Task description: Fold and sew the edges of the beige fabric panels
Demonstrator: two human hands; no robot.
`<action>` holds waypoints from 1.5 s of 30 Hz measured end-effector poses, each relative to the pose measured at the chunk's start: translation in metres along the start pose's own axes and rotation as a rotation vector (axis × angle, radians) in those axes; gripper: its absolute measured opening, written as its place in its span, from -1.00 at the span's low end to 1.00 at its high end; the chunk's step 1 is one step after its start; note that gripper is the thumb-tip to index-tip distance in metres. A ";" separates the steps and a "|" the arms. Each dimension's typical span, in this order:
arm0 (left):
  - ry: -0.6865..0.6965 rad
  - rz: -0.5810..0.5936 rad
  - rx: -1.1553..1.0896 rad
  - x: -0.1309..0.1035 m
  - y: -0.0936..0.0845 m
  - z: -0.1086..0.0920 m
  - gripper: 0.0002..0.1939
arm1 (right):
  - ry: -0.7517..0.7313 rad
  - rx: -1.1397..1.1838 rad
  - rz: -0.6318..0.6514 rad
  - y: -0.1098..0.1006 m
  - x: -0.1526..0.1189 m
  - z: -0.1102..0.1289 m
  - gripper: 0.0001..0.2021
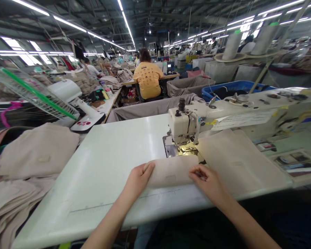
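Observation:
A folded beige cloth piece (171,171) lies at the front of the sewing machine (180,126), close to its metal needle plate (171,149). My left hand (138,178) grips the cloth's left end, thumb on top. At the right end, my right hand (204,178) has its thumb and fingers pinched together at the cloth's edge; the small thing between those fingers is too small to make out. More beige cloth (238,162) lies flat on the table right of my right hand, under the machine arm.
Stacks of beige cloth (36,148) stand left of the white table (114,148). A white fan (67,93) is at the back left. Beyond the table are a grey cloth-lined bin (142,111), a blue basket (207,92) and a seated person (148,77) in yellow.

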State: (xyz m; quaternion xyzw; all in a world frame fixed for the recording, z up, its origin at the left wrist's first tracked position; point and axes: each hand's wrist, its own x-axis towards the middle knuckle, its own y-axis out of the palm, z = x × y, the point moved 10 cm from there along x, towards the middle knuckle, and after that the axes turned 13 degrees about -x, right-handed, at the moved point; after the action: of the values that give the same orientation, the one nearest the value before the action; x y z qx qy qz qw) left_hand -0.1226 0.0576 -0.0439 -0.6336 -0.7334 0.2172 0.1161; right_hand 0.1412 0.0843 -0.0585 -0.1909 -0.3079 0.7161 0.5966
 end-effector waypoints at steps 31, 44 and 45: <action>0.250 -0.252 0.003 -0.056 -0.008 -0.008 -0.78 | 0.023 -0.240 0.015 -0.002 -0.014 -0.011 -0.75; 0.194 -0.223 0.006 -0.052 -0.006 -0.002 -0.76 | 0.017 -0.284 0.049 -0.002 -0.012 -0.013 -0.71; 0.188 -0.223 0.004 -0.052 -0.006 -0.002 -0.76 | 0.031 -0.285 0.048 -0.003 -0.013 -0.012 -0.71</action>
State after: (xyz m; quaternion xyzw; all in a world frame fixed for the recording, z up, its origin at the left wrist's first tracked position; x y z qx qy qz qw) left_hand -0.1187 0.0063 -0.0341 -0.5654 -0.7848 0.1442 0.2089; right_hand 0.1534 0.0742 -0.0664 -0.2921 -0.3927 0.6761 0.5508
